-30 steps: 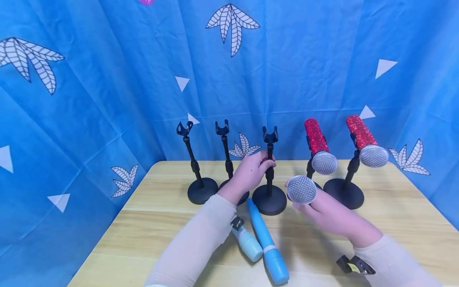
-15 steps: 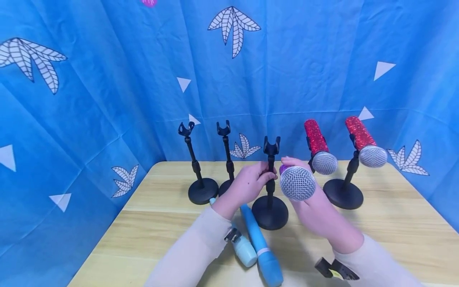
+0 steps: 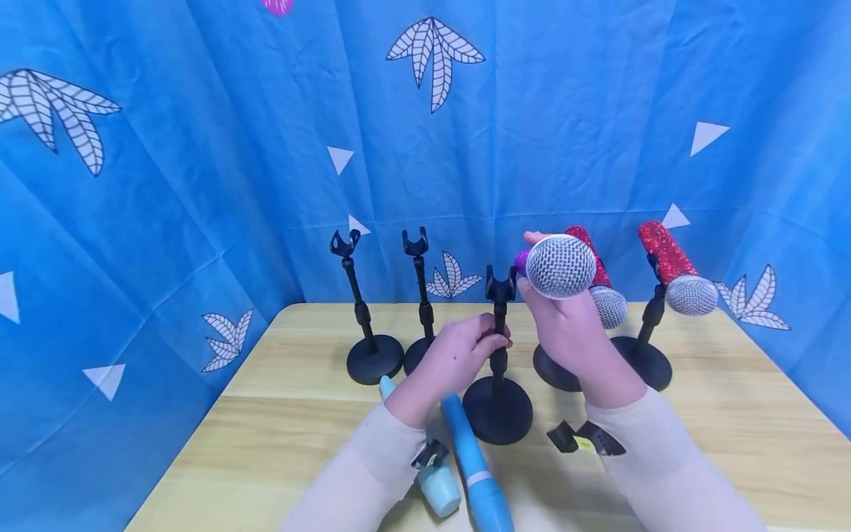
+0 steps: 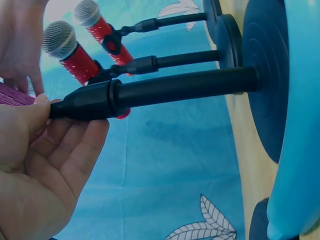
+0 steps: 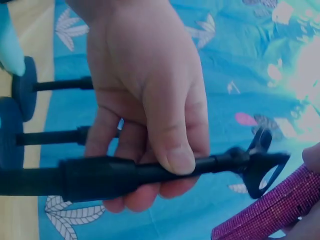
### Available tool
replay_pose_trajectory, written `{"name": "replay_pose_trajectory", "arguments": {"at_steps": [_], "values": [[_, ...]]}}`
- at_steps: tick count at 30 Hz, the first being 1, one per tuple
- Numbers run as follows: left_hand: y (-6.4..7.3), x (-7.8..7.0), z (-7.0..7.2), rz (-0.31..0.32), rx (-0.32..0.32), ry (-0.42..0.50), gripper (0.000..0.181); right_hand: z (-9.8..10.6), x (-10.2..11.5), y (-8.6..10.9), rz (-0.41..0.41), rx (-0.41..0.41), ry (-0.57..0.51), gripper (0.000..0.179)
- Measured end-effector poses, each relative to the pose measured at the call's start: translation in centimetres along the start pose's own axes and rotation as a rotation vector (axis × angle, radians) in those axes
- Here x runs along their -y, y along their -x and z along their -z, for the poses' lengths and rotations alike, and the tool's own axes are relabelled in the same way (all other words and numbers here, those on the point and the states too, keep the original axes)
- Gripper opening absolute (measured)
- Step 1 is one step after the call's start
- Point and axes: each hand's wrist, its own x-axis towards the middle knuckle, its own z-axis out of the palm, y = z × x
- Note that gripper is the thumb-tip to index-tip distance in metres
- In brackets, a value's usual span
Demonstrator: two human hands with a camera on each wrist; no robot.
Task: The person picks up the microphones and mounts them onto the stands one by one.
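My left hand (image 3: 459,355) grips the pole of a black desktop microphone stand (image 3: 498,414); in the right wrist view its thumb lies along the pole, below the clip (image 5: 262,167). The stand is upright and its forked clip holds nothing. My right hand (image 3: 565,329) holds a microphone with a silver mesh head (image 3: 561,267) and a glittery purple body (image 5: 280,202). That microphone is raised just right of the clip, its mesh head facing me. In the left wrist view the purple handle (image 4: 15,95) shows near the top of the pole, partly hidden by fingers.
Two stands on the right carry red glitter microphones (image 3: 667,247), one partly hidden behind my right hand. Two more stands (image 3: 374,360) with bare clips are at left. A light-blue microphone (image 3: 440,491) and a bluer one (image 3: 475,458) lie on the wooden table (image 3: 266,436) before a blue curtain.
My right hand has lifted the purple microphone up and inward, from beside the stand's base to clip height. My left hand has drawn the stand a little closer to me.
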Motion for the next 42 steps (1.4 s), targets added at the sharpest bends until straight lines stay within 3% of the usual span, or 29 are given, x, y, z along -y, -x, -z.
{"name": "replay_pose_trajectory", "arguments": {"at_steps": [5,13,18,27,31,34,37,42], "values": [[0.2,0.0,-0.1,-0.018,-0.009,-0.001,0.011,-0.3,-0.9,-1.3,-0.007,-0.010,-0.098,0.053],[0.2,0.1,0.3,-0.016,-0.004,-0.010,0.012,-1.1,-1.6,-2.9,0.064,0.037,-0.083,0.050],[0.2,0.0,0.4,-0.008,0.003,0.007,0.012,-1.3,-2.2,-3.5,0.074,0.071,-0.144,0.043],[0.3,0.1,0.3,-0.004,0.011,0.023,0.013,-1.7,-2.8,-4.1,-0.035,0.157,-0.164,0.040],[0.3,0.2,0.3,-0.010,0.012,0.022,0.013,-2.5,-3.4,-4.0,-0.064,0.153,-0.153,0.040],[0.3,0.3,0.3,-0.007,0.015,0.024,0.013,-3.0,-4.0,-3.7,-0.060,0.137,-0.183,0.050],[0.4,0.3,0.3,-0.007,0.015,0.028,0.012,-3.1,-4.5,-3.2,-0.055,0.142,-0.210,0.070],[0.4,0.4,0.3,-0.037,0.017,0.011,0.012,-2.9,-4.8,-2.7,-0.065,0.172,-0.168,0.090]]}}
